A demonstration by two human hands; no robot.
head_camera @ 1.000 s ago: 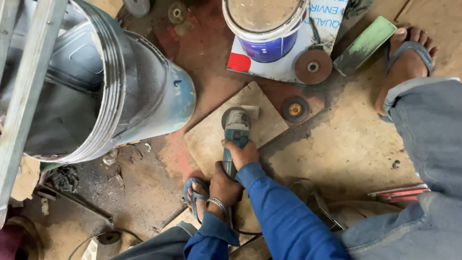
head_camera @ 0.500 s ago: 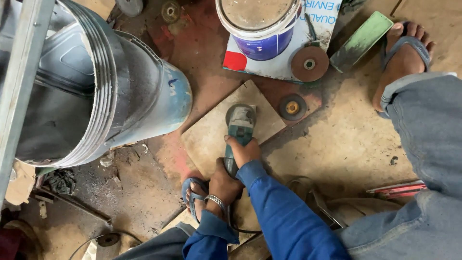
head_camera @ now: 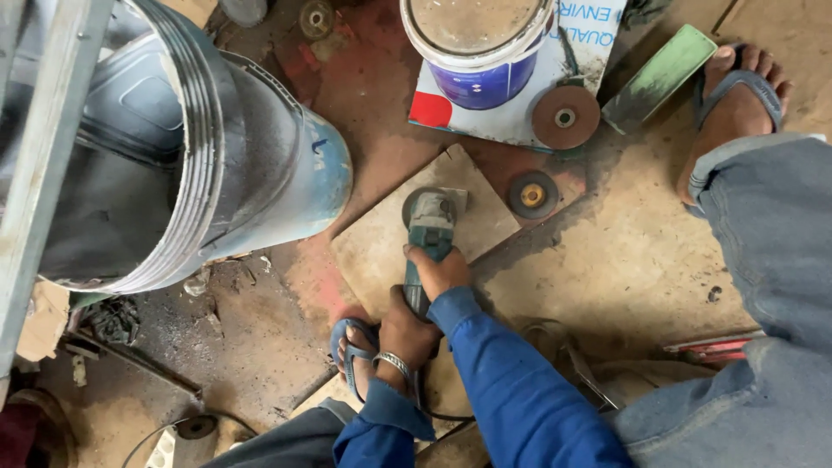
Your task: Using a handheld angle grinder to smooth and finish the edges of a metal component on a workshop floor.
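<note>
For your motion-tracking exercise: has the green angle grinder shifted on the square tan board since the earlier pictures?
No real shift: the green angle grinder sits at the same spot on the square tan board, its head equally far from the dark loose disc.

1. Both hands grip a green angle grinder (head_camera: pixel 431 227): right hand (head_camera: pixel 444 270) in front, left hand (head_camera: pixel 406 331) behind it.
2. The grinder rests on a square board (head_camera: pixel 381 247) on the floor.
3. Just beside the board lie a loose disc (head_camera: pixel 532 194) and a tipped bucket (head_camera: pixel 225 173) (open mouth facing left).
</note>
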